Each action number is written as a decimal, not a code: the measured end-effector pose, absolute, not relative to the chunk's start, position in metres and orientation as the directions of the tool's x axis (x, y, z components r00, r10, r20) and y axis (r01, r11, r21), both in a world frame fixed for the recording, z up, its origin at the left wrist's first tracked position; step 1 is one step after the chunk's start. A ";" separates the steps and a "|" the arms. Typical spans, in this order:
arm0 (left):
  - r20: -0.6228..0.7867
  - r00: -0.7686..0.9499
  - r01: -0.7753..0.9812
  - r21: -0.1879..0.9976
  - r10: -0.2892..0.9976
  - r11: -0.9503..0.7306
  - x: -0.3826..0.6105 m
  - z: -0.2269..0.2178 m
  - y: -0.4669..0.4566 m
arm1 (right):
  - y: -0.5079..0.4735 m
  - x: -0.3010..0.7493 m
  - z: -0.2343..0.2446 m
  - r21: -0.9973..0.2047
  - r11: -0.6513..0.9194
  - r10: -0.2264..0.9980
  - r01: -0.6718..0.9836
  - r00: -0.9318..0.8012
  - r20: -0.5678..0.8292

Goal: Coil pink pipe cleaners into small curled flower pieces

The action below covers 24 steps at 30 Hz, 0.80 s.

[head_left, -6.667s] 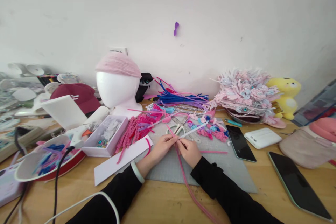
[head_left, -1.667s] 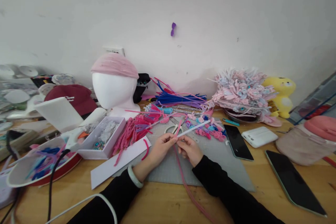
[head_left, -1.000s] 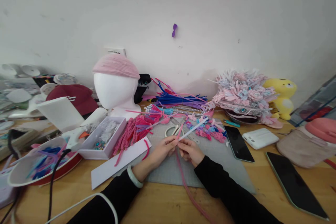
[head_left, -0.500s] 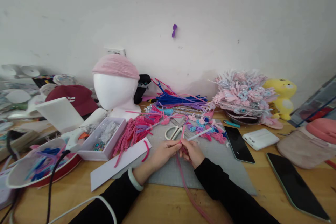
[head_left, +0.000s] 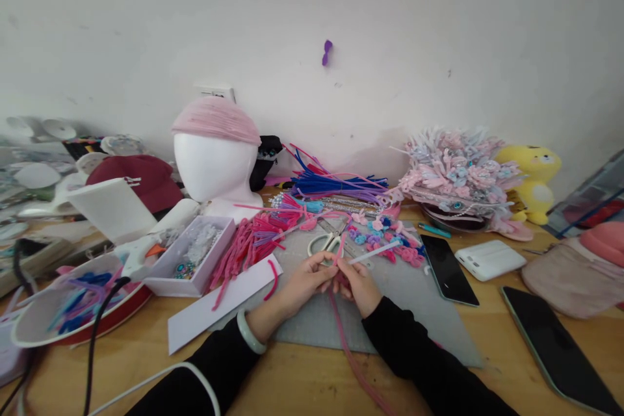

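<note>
My left hand (head_left: 303, 281) and my right hand (head_left: 359, 283) meet over a grey cutting mat (head_left: 419, 318), fingers pinched together. Both grip a pink pipe cleaner (head_left: 347, 348) that trails from the hands down toward me across the mat and the wooden table. A thin white stick (head_left: 377, 251) juts up and right from my right hand's fingertips. White-handled scissors (head_left: 325, 244) lie just behind the hands. Small pink and blue pipe-cleaner flowers (head_left: 390, 244) are scattered to the right of them.
A white mannequin head with a pink cap (head_left: 217, 153), a bundle of pipe cleaners (head_left: 334, 183), a pink decorated headpiece (head_left: 458, 175) and a yellow plush (head_left: 533, 179) line the back. A bead box (head_left: 188, 263), white card (head_left: 219, 302), two phones (head_left: 446, 270) (head_left: 553, 341) and a power bank (head_left: 490, 259) lie around.
The white stick in my right hand has tipped lower, toward the right. Both hands stay pinched on the pink pipe cleaner over the mat, shifting only slightly.
</note>
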<state>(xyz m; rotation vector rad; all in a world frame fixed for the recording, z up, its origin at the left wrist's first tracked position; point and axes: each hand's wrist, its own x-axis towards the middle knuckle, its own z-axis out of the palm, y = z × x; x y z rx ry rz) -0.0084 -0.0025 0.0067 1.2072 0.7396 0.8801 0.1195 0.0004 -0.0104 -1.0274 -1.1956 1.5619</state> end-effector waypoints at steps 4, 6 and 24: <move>-0.041 0.472 -0.168 0.976 0.881 0.135 -0.006 0.008 -0.005 | 0.001 0.119 -0.012 -0.971 -0.176 0.966 -0.164 -0.218 -0.139; -0.042 0.464 -0.176 0.975 0.885 0.139 -0.006 0.007 -0.005 | 0.001 0.119 -0.010 -0.971 -0.175 0.973 -0.165 -0.181 -0.144; 0.029 0.353 -0.063 0.998 0.935 -0.008 -0.003 -0.002 -0.004 | -0.003 0.122 -0.004 -0.996 -0.004 0.980 -0.084 -0.198 0.012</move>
